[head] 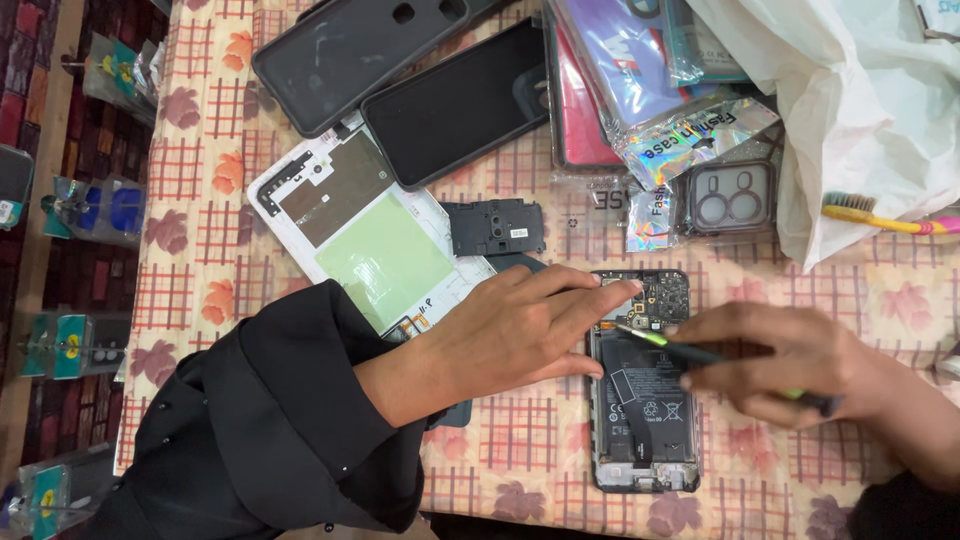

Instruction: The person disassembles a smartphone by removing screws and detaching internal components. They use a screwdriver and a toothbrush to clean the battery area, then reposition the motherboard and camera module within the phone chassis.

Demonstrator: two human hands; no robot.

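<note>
Left hand [520, 335]: fingers together, flat, tips pressing top edge of opened phone [643, 400]. Right hand [790, 365]: fingers clamped on tweezers [700, 352], tip at 9 o'clock, touching phone's upper board. Phone lies at 5 o'clock on checked floral tablecloth [200, 200]. Glossy case packets [690, 135] at 1 o'clock; white plastic bag [860, 110] at 2 o'clock. White back cover [370, 235] at 10 o'clock.
</note>
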